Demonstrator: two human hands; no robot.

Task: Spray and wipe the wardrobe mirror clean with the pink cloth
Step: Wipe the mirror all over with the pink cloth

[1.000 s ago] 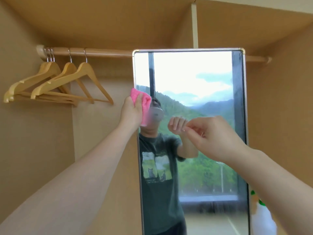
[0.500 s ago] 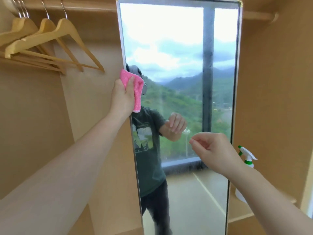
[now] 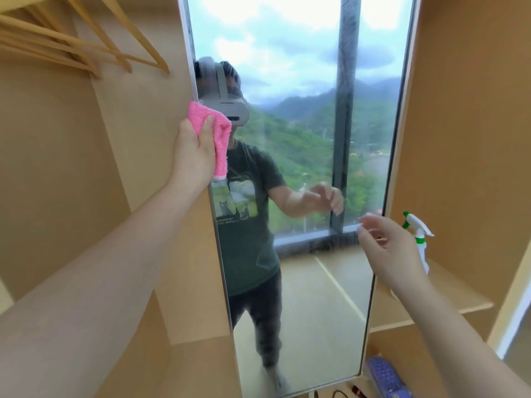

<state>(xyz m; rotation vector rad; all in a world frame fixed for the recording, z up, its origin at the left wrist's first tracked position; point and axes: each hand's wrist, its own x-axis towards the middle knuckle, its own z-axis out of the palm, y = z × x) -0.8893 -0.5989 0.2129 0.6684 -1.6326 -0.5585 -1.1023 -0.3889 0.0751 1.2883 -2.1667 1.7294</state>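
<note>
The left hand point(image 3: 193, 150) grips a folded pink knitted cloth point(image 3: 217, 133) and holds it against the left edge of the tall, metal-framed wardrobe mirror point(image 3: 301, 268), about a third of the way down the visible glass. The cloth sticks out above and to the right of the fingers, with the thumb laid across its front. The right hand point(image 3: 390, 248) hangs in front of the mirror's lower right edge, holding nothing, its fingers loosely spread and slightly bent. Just beyond that hand, a white spray bottle with a green nozzle and collar point(image 3: 418, 234) stands upright on a light wooden shelf point(image 3: 454, 294) to the right of the mirror. Pale wooden clothes hangers point(image 3: 94, 44) hang at the upper left inside the wardrobe. A blue-purple object point(image 3: 385, 374) lies on the wardrobe floor below the mirror's lower right corner.
</note>
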